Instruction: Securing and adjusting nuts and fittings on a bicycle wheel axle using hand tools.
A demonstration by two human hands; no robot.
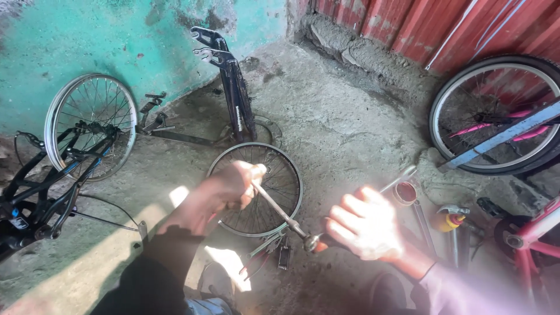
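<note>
**2 hands on 1 metal rod above the concrete floor**

Concrete floor (338, 116) carries a tyred wheel (496, 114) at right and a bare rim (256, 189) at centre. Left hand (224, 189) fingers are wrapped around the metal rod (280, 213); right hand (364, 224) clasps its lower end. Small rusty tin (405, 192): contents cannot be determined.

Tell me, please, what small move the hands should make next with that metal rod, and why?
Probably steady the joint first. The left hand grips the upper end of the thin metal rod, and the right hand closes around the part at its lower end, both held above the bare wheel rim. A firmer right-hand hold would likely keep the rod from slipping when turned.
</note>
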